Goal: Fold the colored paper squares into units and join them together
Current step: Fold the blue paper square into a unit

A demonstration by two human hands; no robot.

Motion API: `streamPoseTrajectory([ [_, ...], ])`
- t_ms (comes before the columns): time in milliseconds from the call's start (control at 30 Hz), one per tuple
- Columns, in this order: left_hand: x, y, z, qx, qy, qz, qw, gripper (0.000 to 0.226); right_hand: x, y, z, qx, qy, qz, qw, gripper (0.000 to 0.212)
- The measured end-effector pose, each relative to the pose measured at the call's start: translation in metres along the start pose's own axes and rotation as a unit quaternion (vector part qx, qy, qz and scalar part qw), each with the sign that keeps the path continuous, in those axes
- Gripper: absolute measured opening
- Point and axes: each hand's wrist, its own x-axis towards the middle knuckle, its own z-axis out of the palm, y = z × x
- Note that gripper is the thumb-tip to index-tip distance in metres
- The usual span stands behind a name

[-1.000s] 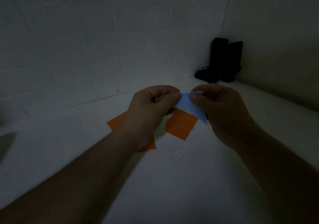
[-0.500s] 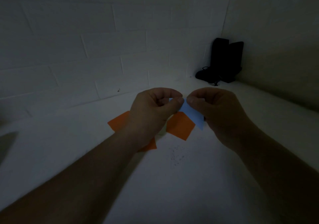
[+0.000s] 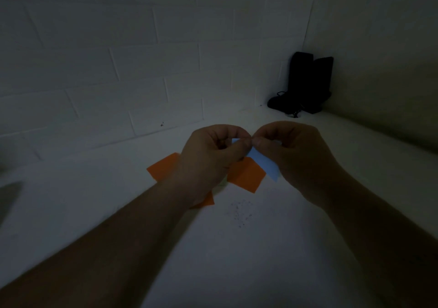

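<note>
Two hands, left hand (image 3: 208, 163) and right hand (image 3: 296, 156), pinching blue paper (image 3: 265, 165), partly hiding orange squares (image 3: 246, 175), black object (image 3: 305, 84) cornered

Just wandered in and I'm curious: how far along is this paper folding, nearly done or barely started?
Barely started, it seems. No finished or joined unit shows anywhere. In hand: the left hand and right hand pinch one blue paper between them, held above the table, partly folded. Left: the orange papers lie flat on the table, apparently unfolded, and nothing is joined yet.
</note>
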Motion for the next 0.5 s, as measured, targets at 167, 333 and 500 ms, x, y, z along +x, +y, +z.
streamPoseTrajectory([
  [167, -0.0002, 0.0043, -0.0038, -0.05, 0.006, -0.036, 0.998, 0.01, 0.0015, 0.0016, -0.0016, -0.013, 0.041, -0.006, 0.999, 0.026],
  [333, 0.0007, 0.0047, -0.0036, -0.053, 0.012, -0.024, 0.998, 0.01, 0.0027, 0.0024, -0.0014, 0.001, 0.047, -0.015, 0.999, 0.027],
  [500, -0.0002, 0.0073, -0.0042, -0.053, 0.008, -0.028, 0.998, 0.01, 0.0031, 0.0042, -0.0022, -0.04, 0.043, -0.015, 0.998, 0.027],
])
